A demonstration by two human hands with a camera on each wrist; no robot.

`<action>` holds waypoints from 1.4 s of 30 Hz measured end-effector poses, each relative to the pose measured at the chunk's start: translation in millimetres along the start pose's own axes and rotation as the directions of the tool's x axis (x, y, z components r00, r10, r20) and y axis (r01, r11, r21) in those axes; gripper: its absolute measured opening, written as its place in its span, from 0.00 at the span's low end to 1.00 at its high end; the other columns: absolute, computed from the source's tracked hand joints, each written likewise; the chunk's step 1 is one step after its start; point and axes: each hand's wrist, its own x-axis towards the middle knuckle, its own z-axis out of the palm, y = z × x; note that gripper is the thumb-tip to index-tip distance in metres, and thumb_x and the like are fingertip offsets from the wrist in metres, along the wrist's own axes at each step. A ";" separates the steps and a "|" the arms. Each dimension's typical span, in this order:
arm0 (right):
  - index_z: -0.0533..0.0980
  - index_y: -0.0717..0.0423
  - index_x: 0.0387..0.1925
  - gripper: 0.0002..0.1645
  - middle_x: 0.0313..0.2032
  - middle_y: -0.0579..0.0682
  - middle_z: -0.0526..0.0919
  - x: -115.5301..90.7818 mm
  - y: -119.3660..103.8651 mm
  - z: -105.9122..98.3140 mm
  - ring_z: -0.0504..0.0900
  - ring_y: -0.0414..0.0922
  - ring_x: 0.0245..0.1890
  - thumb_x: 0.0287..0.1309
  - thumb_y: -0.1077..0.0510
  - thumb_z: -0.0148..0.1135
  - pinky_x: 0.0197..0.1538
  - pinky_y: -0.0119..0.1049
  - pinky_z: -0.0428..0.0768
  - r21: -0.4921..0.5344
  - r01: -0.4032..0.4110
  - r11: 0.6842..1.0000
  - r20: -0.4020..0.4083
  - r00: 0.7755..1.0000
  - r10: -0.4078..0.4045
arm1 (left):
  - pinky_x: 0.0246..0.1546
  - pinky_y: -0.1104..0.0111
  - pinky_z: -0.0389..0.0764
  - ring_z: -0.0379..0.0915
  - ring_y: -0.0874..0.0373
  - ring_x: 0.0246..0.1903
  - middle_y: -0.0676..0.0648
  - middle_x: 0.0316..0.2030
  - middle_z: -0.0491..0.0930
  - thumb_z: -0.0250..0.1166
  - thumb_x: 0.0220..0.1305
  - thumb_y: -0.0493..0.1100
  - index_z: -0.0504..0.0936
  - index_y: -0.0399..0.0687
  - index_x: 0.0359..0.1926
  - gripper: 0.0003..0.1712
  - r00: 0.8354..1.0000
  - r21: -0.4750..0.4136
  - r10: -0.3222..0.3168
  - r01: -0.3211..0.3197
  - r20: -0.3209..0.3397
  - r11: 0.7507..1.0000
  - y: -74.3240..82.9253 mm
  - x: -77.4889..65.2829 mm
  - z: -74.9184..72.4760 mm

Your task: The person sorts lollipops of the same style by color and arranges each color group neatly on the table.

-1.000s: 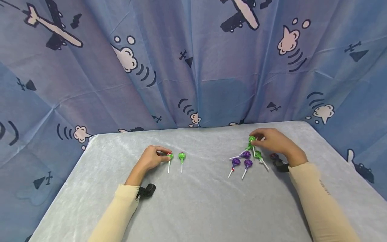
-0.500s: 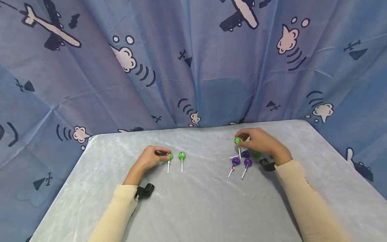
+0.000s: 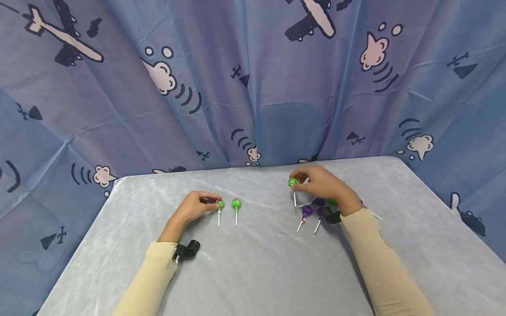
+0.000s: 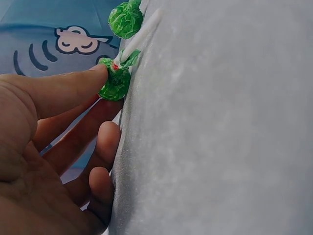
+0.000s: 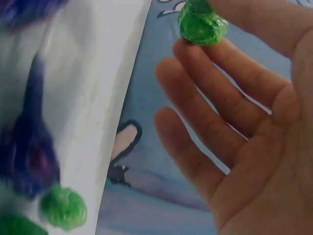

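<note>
Presently 1 green lollipop (image 3: 292, 181) per hand (image 3: 322, 183)

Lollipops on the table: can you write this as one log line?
left hand: pinches green lollipop | right hand: pinches second green lollipop | between hands: third green lollipop | near right hand: purple lollipops

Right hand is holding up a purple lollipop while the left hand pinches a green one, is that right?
Not quite: the lollipop in the right hand is a green lollipop, as the head view shows. The left hand does pinch a green one.
</note>
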 end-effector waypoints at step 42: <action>0.81 0.51 0.50 0.18 0.42 0.47 0.87 41.2 -50.7 62.3 0.82 0.42 0.43 0.58 0.52 0.70 0.51 0.40 0.78 0.152 0.058 0.987 0.066 0.996 -0.068 | 0.38 0.69 0.72 0.79 0.56 0.41 0.44 0.47 0.87 0.74 0.57 0.43 0.89 0.51 0.47 0.15 1.000 0.006 -0.027 0.027 -0.008 1.000 4.2 -0.4 3.0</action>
